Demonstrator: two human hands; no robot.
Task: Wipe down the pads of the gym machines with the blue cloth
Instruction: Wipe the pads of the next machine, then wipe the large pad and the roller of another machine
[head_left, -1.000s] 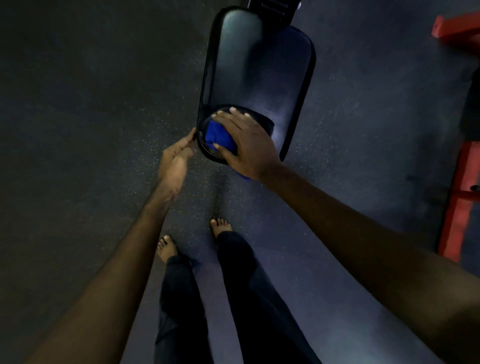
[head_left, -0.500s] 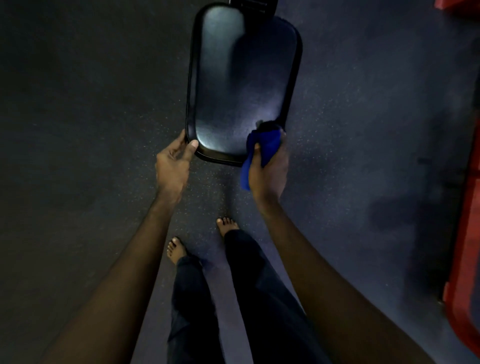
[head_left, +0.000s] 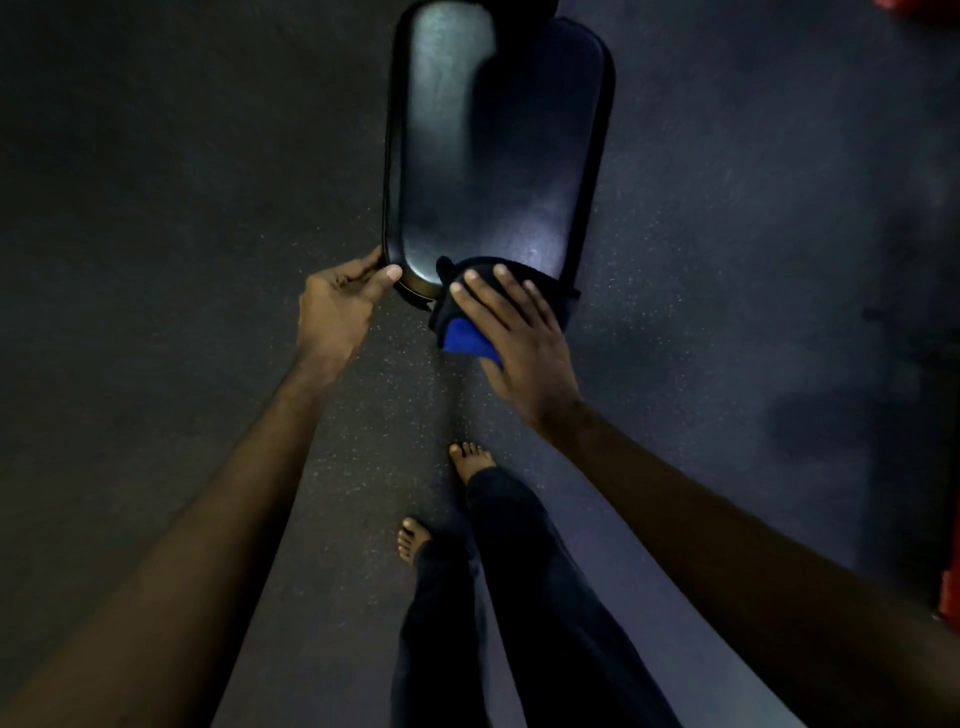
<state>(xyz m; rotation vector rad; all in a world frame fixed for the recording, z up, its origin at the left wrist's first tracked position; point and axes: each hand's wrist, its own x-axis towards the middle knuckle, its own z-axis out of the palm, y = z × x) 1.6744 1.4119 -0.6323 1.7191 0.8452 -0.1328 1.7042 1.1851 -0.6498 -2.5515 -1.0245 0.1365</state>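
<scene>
At pad (head_left: 467, 156) edge | blue cloth (head_left: 465, 338) bunched, shadowed, under right hand (head_left: 519, 338)

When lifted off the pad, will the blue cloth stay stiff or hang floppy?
Probably floppy: the blue cloth droops over the near edge of the pad under the right hand. Likely light too; a flat palm pins it.

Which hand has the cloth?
Right hand, pressed flat on the blue cloth at the near end of the pad. Left hand only grips the pad corner.
</scene>
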